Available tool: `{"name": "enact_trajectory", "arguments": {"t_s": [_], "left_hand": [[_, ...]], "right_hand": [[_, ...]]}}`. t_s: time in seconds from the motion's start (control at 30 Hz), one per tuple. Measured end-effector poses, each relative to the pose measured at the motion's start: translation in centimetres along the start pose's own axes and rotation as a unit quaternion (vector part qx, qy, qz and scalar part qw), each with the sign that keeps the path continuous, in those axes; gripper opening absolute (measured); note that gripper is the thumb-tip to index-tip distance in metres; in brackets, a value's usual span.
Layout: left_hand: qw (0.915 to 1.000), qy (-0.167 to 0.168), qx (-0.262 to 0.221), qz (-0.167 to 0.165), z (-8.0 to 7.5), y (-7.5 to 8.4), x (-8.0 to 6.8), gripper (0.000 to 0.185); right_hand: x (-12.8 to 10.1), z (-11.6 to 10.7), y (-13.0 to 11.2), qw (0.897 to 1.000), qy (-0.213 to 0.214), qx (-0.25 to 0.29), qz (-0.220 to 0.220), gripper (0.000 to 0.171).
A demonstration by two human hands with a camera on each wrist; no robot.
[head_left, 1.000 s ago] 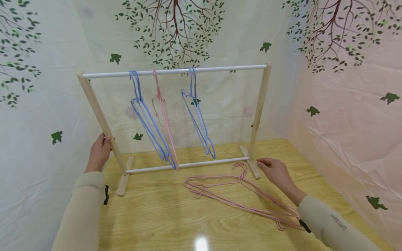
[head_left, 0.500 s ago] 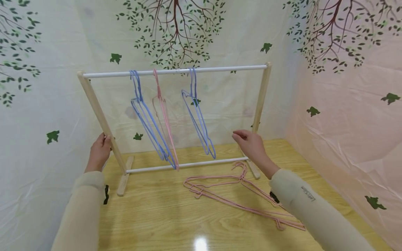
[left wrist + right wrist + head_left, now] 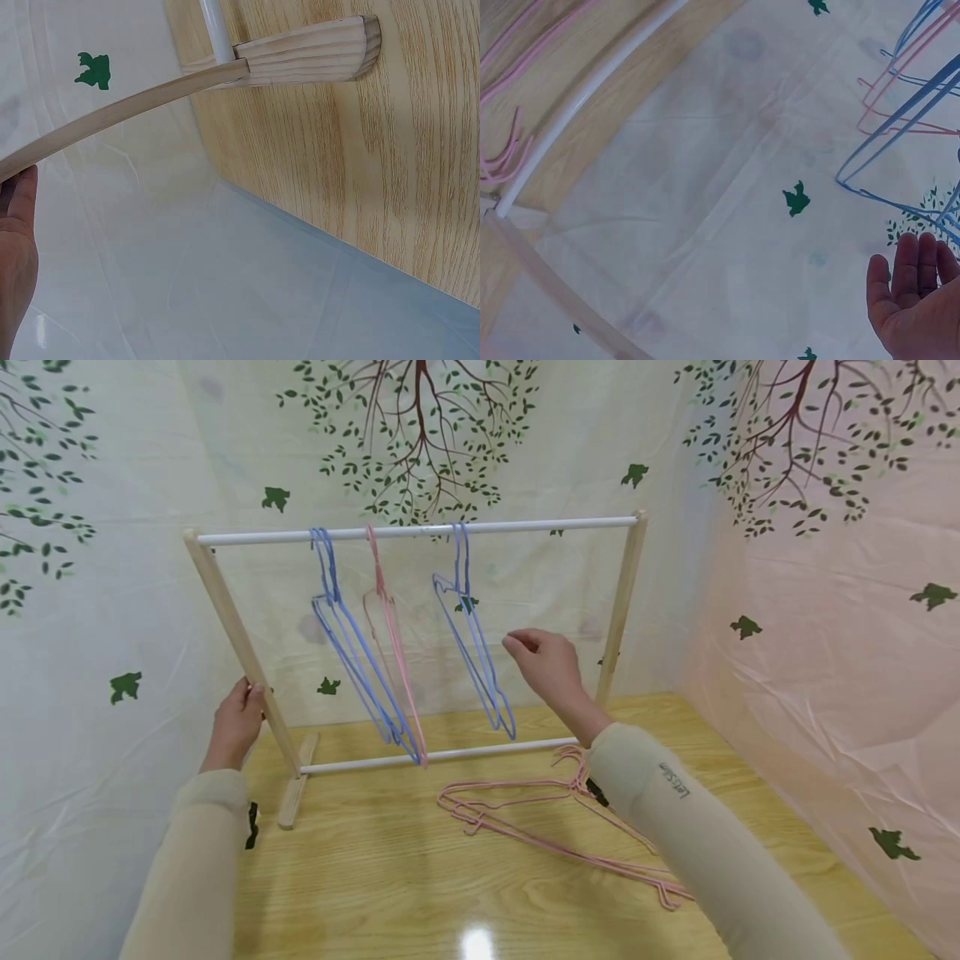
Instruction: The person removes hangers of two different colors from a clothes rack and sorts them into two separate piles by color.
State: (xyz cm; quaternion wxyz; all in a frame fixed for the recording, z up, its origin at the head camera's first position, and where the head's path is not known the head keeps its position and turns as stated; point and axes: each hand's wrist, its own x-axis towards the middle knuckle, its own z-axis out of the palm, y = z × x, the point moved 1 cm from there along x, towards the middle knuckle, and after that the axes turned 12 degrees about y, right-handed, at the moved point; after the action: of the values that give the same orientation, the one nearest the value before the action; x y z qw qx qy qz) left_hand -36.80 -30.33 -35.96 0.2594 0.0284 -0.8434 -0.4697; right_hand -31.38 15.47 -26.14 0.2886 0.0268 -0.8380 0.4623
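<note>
My left hand point(image 3: 235, 727) holds the left wooden post point(image 3: 234, 622) of a small clothes rack, thumb and fingers about its lower half. In the left wrist view, part of the hand point(image 3: 16, 251) touches that post from below. Bare and raised, my right hand point(image 3: 551, 668) has loosely bent fingers and holds nothing. It is just right of a group of blue hangers point(image 3: 467, 568) on the top rail, apart from them in the head view. Farther left hang pink hangers point(image 3: 379, 583) and another blue group point(image 3: 332, 585).
Several pink hangers point(image 3: 576, 783) lie on the wooden table point(image 3: 375, 877), partly behind my right sleeve point(image 3: 675, 827). The white top rail point(image 3: 540, 526) and lower bar point(image 3: 360, 764) join the posts. A right wooden post point(image 3: 624, 602) stands behind. Printed cloth point(image 3: 825, 652) covers the walls.
My right hand has moved up and left, from beside the right foot of the rack to near the right blue hangers. The left hand stays on the post.
</note>
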Motion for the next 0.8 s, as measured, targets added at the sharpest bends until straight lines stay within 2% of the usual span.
{"name": "enact_trajectory", "arguments": {"t_s": [0.33,0.8], "left_hand": [[0.9999,-0.004,-0.007,-0.013,0.1,-0.3,0.1,0.056],[0.9998,-0.003,-0.004,-0.018,0.0,-0.4,0.4,0.056]], "right_hand": [[0.7,1.9,-1.3,1.000,0.006,-0.019,0.002,0.032],[0.7,2.7,-1.5,0.999,-0.013,-0.027,0.022,0.029]]}}
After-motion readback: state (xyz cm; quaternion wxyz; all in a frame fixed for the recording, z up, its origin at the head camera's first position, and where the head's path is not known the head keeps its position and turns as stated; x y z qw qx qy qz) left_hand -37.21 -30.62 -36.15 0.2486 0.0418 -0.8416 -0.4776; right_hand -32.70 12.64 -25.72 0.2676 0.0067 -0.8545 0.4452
